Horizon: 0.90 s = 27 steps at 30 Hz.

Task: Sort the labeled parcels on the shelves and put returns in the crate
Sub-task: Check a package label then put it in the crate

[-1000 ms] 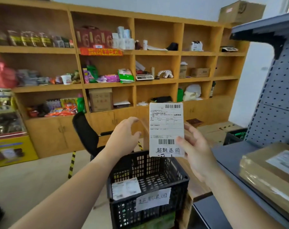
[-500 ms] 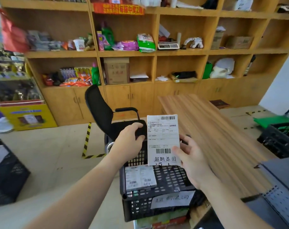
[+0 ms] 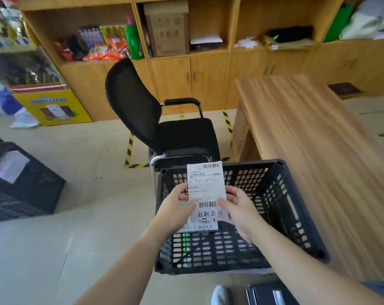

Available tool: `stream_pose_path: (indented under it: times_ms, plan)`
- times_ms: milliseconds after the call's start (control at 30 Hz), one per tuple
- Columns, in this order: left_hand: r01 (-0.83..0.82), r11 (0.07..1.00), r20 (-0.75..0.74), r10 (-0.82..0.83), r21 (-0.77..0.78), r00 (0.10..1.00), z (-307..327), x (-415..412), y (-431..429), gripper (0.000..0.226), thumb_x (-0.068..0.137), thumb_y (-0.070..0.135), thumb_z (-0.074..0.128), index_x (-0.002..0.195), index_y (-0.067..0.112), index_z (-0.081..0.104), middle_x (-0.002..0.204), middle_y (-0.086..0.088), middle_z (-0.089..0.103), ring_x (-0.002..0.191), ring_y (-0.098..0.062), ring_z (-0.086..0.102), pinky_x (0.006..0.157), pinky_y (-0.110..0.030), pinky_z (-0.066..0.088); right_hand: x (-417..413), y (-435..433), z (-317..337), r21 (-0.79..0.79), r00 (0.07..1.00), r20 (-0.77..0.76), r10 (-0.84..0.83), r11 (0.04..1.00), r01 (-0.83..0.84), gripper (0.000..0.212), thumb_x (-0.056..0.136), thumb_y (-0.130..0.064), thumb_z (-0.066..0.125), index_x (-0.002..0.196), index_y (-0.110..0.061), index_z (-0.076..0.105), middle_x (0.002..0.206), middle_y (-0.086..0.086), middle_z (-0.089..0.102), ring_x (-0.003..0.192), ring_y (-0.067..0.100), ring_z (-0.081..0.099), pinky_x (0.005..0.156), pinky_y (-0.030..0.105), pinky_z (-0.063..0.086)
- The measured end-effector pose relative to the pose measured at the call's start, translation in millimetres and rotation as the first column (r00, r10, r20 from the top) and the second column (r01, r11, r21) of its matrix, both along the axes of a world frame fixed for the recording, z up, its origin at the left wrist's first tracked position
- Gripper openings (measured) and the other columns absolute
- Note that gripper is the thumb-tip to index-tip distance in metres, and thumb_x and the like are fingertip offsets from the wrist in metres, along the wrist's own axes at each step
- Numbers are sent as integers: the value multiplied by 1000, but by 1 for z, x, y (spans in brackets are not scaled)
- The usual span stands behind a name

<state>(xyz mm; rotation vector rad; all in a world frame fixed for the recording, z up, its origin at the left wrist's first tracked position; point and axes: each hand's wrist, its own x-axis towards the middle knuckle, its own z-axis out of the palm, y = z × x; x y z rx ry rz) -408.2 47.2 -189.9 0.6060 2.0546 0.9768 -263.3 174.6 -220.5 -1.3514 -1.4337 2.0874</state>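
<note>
At the far left of the frame a second black crate point(image 3: 21, 186) sits on the floor, with a yellow display box point(image 3: 52, 106) behind it at upper left. Across the top run the wooden shelves point(image 3: 208, 69), and a black office chair point(image 3: 142, 111) stands in front of them near the middle.

Below the chair, my left hand point(image 3: 177, 208) grasps the left edge of the labeled parcel point(image 3: 206, 188), with the thumb on its front. The parcel is upright over the open black crate point(image 3: 301, 208) at lower center. Its label faces me, with barcodes and handwritten characters along the bottom. My right hand point(image 3: 241, 212) grasps the parcel's right edge, thumb on the front just beside the lower barcode. Other labeled parcels point(image 3: 205, 227) lie in the crate just below it.

The wooden surface point(image 3: 318, 150) fills the right side, beside the crate.
</note>
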Motion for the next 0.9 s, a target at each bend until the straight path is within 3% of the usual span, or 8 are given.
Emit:
stream_pose_path:
  times_ms: [100,300,400,500,633,733,833,900]
  plan:
    - [-58,997,62,62,-55,996,-42,-7,7,44,100,18,60,135,42,48,114,14,68,96,-9,72,73,-32,62,-15,7,-34,-67,997,75,35,997,-30,46,98,-7,64,141,-17,49,122,-1,69,103,19,73,82,44,64]
    - [-200,966,135,223,-166,965,-116,-19,22,34,100,11,55,123,35,47,116,12,64,92,-7,70,64,-23,56,-41,13,-105,-98,975,203,92,992,-74,46,99,-8,63,142,-16,46,117,-5,66,97,12,71,64,26,61]
    - [-218,953,146,252,-212,957,-149,-24,28,33,101,9,54,121,34,45,115,13,61,88,-5,67,62,-20,52,-53,13,-143,-50,948,291,127,992,-117,47,99,-13,64,142,-18,47,132,-1,65,104,14,69,75,29,60]
    - [-285,922,153,331,-261,931,-180,-30,33,35,101,4,52,124,30,50,116,11,64,87,-7,68,60,-19,49,-69,12,-175,22,907,380,183,978,-206,47,97,-22,67,140,-24,51,133,-4,61,109,14,64,82,28,54]
    - [-327,897,124,376,-299,918,-214,-34,38,39,100,3,48,128,30,51,119,3,66,90,-16,68,66,-25,54,-87,12,-210,53,873,445,201,967,-250,40,95,-24,66,134,-23,56,112,-6,63,94,11,63,63,20,47]
    - [-308,877,79,360,-369,930,-229,-35,48,56,101,0,44,149,28,38,138,-4,41,103,-20,57,88,-34,53,-96,10,-233,70,865,456,210,960,-269,36,95,-19,65,131,-18,60,97,-4,65,78,8,63,55,14,45]
    - [-268,862,95,339,-430,936,-237,-32,54,76,99,-6,40,162,28,14,161,-6,15,126,-24,52,93,-30,50,-104,7,-249,66,851,472,229,954,-293,36,91,-22,67,127,-20,66,96,1,72,77,12,66,66,24,54]
    - [-238,861,95,312,-449,945,-241,-30,53,82,100,-2,44,163,31,2,169,-1,2,148,-30,32,109,-41,46,-109,6,-255,61,843,479,243,949,-309,31,89,-22,69,120,-20,69,94,-2,74,82,14,70,78,32,59]
